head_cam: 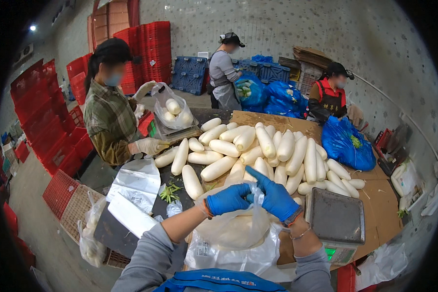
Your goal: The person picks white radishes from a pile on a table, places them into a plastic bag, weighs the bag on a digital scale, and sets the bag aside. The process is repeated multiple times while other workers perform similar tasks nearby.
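Observation:
Both my hands wear blue rubber gloves. My left hand (229,200) grips the gathered neck of a clear plastic bag (233,230) that holds white radishes. At the same neck, my right hand (275,197) pinches the twisted plastic, its index finger stretched out to the upper left. The filled bag rests on flat plastic bags (241,261) at the table's near edge. Beyond my hands lies a large heap of white radishes (224,148). A digital scale (337,215) with a bare metal plate stands just right of my right hand.
At the left a co-worker (107,109) touches a bag of radishes (173,109) on another scale. Two more people stand behind the table. A blue sack (346,144) lies at the right. Stacked red crates (40,116), white bags (135,184) and green trimmings (170,192) are at the left.

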Available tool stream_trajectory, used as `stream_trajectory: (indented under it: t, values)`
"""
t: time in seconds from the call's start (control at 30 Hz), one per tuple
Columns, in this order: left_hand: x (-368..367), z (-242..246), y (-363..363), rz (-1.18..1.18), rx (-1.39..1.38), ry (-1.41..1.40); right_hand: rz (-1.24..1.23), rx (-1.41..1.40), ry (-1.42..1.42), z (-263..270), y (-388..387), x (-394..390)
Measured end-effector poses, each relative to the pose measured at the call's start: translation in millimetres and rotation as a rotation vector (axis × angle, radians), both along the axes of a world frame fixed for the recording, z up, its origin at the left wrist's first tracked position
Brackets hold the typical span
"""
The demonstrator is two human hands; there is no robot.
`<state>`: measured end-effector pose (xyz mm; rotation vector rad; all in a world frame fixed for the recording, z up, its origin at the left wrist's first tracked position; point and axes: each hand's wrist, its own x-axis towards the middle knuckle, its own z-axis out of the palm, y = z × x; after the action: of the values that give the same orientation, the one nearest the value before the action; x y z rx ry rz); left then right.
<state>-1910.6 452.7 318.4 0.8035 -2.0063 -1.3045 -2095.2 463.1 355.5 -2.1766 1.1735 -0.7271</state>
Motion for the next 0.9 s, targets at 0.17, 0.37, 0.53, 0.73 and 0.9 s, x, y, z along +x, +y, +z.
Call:
stream_trajectory:
  t: [0.17, 0.37, 0.53, 0.73, 0.9]
  values:
    - [28.8, -19.0, -5.9, 0.03, 0.22, -0.133, -0.058, 0.141, 0.144, -7.6, -6.2, -18.2]
    - [86.5, -94.4, 29.7, -0.038, -0.584, -0.036, -0.548, 0.161, 0.087, -135.6, -44.8, -44.7]
    - [123.2, -124.3, 68.1, -0.023, -0.276, 0.004, -0.584, 0.046, 0.142, -199.8, -46.4, -44.8]
    - [91.2, -105.9, 56.1, 0.171, 0.427, 0.657, -0.526, 0.088, -0.355, -162.5, -46.0, -45.2]
    - [54.8, -93.5, 33.2, 0.044, 0.707, 1.255, 0.523, 1.078, -1.625, -122.5, -15.6, -46.8]
